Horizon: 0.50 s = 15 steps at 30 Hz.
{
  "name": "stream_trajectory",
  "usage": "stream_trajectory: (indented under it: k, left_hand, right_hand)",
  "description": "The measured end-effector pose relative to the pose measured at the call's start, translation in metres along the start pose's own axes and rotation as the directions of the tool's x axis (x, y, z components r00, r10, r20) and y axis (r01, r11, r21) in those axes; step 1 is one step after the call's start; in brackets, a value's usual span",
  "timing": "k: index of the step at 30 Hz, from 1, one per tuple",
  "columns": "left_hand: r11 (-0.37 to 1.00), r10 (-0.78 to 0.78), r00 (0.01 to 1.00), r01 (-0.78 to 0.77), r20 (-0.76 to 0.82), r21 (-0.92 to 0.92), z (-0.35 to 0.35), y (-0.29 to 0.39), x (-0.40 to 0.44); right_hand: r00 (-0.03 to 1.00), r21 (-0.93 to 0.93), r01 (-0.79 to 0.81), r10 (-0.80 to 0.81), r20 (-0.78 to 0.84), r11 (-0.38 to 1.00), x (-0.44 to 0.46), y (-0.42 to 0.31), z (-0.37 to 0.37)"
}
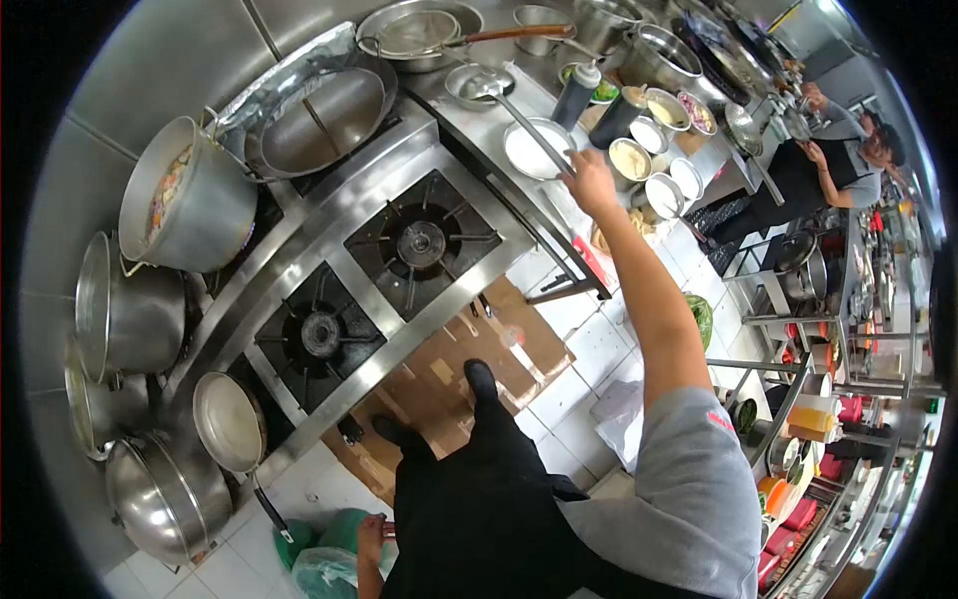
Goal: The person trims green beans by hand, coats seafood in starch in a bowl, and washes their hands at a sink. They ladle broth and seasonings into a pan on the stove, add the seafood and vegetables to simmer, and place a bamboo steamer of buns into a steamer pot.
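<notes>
My right hand is closed round the handle of a long metal ladle, over the steel side table. The ladle's bowl end rests at a small metal bowl, and its shaft crosses a white round container. Dark squeeze bottles stand beyond that container. Low at the bottom of the view, my left hand hangs beside my dark apron, fingers curled round something small and reddish that I cannot make out.
The stove has two bare burners. Left of it stand a large pot of food, a wok and a frying pan. Cardboard covers the floor. Another person works at the upper right.
</notes>
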State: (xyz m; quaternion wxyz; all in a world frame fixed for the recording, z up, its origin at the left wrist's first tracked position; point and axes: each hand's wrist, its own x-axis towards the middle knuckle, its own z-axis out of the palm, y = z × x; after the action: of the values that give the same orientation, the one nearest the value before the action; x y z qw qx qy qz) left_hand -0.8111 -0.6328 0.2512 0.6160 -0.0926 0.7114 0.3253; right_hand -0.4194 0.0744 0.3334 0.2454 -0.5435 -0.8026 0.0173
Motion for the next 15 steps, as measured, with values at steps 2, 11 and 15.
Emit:
stream_trajectory:
  k: [2, 11, 15]
  left_hand:
    - [0.986, 0.04, 0.997, -0.028, -0.07, 0.167, 0.019, 0.008, -0.009]
    - [0.984, -0.031, 0.94, -0.032, -0.341, -0.177, -0.013, -0.024, 0.073]
    - [0.794, 0.039, 0.928, -0.254, -0.371, -0.552, -0.048, 0.013, 0.128]
  right_hand:
    - [0.985, -0.037, 0.099, -0.103, -0.138, 0.994, -0.009, -0.007, -0.015]
    - [0.829, 0.387, -0.407, 0.157, 0.538, 0.827, -0.137, 0.132, 0.028]
    - [0.685, 0.119, -0.429, 0.237, 0.689, 0.896, -0.116, 0.111, -0.008]
